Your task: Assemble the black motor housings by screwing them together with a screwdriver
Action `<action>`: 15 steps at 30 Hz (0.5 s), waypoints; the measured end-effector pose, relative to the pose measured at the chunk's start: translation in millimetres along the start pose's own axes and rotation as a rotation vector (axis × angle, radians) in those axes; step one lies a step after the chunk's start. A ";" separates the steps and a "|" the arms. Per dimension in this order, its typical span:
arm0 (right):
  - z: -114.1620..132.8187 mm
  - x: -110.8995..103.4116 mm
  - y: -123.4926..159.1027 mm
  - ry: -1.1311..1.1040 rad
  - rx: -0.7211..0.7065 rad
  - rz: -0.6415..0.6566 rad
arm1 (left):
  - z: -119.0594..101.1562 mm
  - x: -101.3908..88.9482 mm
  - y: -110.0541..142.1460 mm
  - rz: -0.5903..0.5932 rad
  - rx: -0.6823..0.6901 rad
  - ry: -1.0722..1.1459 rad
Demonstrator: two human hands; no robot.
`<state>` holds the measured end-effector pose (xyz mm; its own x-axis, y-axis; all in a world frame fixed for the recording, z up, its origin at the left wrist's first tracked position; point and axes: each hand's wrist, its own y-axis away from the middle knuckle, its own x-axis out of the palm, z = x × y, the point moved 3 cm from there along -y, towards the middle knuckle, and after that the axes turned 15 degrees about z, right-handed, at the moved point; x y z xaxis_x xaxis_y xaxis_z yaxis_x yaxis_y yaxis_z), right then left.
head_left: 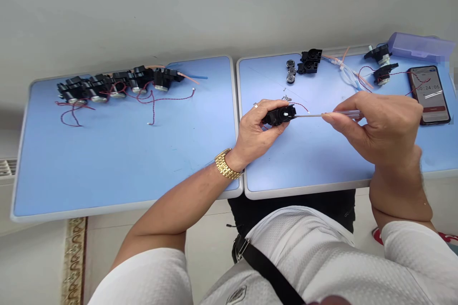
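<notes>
Left hand (259,128) closed round black motor housing (278,115); right hand (381,126) pinches screwdriver (307,115), shaft level, tip touching housing at 9 o'clock.

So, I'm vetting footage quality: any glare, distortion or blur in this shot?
In the head view, streaks of glare cross the phone screen, the blue tabletop carries a pale sheen, the wide lens bows the table edges, and the black plastic housing and screwdriver stay fairly sharp.
</notes>
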<state>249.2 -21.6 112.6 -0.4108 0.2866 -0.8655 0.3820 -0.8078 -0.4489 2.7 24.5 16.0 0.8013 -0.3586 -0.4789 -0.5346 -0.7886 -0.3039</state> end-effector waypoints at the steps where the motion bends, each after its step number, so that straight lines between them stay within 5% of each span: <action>1: 0.1 0.1 -0.4 -0.009 -0.003 0.002 | 0.0 0.0 0.0 0.001 -0.002 0.001; 8: 8.5 -2.1 -4.3 -0.230 -0.097 0.036 | -2.7 0.8 0.7 0.003 0.019 0.032; 15: -0.1 5.1 -0.3 -0.025 -0.029 -0.041 | -1.6 1.7 -0.2 0.010 0.014 0.013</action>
<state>247.0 -19.9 108.3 -0.4469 0.3063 -0.8405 0.3876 -0.7804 -0.4906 4.6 23.3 16.6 0.7991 -0.3731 -0.4715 -0.5466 -0.7775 -0.3110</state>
